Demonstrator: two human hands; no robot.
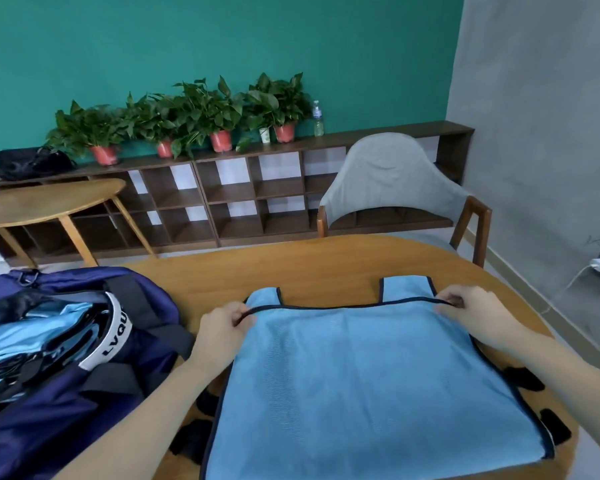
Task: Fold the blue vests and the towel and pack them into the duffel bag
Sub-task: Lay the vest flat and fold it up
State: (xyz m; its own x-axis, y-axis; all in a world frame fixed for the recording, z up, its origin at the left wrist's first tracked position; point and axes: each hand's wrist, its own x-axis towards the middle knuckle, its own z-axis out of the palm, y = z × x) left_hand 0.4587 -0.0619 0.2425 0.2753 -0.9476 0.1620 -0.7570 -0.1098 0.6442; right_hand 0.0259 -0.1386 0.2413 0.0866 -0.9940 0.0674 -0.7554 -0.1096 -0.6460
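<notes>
Teal wall (222, 36) fills the background, with a row of potted plants (187, 119) on a low dark shelf unit (257, 192), and a grey-backed chair (392, 181) tucked against the far edge of the wooden table (319, 265) I am working over. On that table a blue vest (368, 386) lies spread flat, folded over so that its dark-trimmed edge runs side to side near the two shoulder straps at the far end. I see my left hand (222, 332) at the left end of that edge, fingers curled and pinching the trim between thumb and forefinger, forearm coming in from the lower left. My right hand (465, 311) pinches the same trim at the right end, knuckles up, forearm reaching in from the lower right. Both wrists sit low, close to the cloth. To the left, just beside the vest, the navy duffel bag (49, 393) stands unzipped with shiny blue fabric inside.
</notes>
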